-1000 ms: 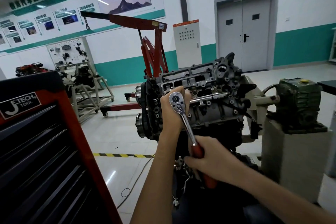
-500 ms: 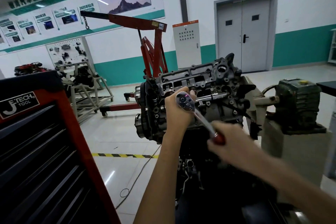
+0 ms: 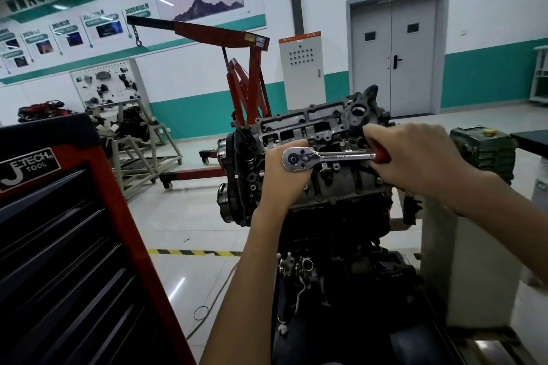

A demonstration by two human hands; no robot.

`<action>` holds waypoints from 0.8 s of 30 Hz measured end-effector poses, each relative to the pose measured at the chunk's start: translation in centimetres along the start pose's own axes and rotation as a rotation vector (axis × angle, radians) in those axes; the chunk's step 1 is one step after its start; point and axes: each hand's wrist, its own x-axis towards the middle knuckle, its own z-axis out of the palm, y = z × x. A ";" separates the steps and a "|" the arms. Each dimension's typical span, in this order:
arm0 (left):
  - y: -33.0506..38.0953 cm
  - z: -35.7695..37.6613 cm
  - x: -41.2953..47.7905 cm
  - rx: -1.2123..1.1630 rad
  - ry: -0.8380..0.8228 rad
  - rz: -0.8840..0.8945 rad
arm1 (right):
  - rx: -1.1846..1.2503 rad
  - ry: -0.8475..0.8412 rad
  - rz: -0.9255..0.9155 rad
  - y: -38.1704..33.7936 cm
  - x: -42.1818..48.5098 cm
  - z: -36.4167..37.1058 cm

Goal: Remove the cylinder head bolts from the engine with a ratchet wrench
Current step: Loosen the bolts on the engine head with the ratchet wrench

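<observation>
Head view: the ratchet lies across the front of the engine, at the upper face of the cylinder head. Its long axis runs almost level across the picture. The round chrome head is at the left end and the red grip at the right end, so the handle points to the person's right. The back of the ratchet's head, with its small switch, faces the camera. The socket and the bolt under it are hidden behind the left hand.

The left hand is closed at the ratchet's head, with its back toward the camera. Its fingers are curled away out of sight on the engine side, and the chrome head sits against the top of the hand by the thumb. The right hand is wrapped tight round the red grip, knuckles up, so only a short piece of red shows at its left edge. The bare chrome shank spans the gap between the two hands. Both forearms reach in from the bottom of the picture.

The engine sits tilted on a stand, with its long side running from left to upper right. A dull green gearbox stands just beyond the right hand. A red and black tool cabinet fills the lower left. Behind the engine stands a red hoist with a hanging chain, then a grey switch box and a grey double door. A yellow and black stripe crosses the floor.
</observation>
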 end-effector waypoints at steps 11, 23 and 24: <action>0.3 0.9 -1.0 -0.134 0.135 -0.013 | 1.113 -0.442 0.249 -11.0 -5.1 6.1; 0.1 0.2 -0.1 -0.021 0.088 -0.060 | 0.060 -0.039 0.072 -1.5 -0.7 0.3; 0.0 0.4 -0.3 -0.051 0.131 -0.074 | 0.116 -0.078 0.105 -2.6 -1.6 1.1</action>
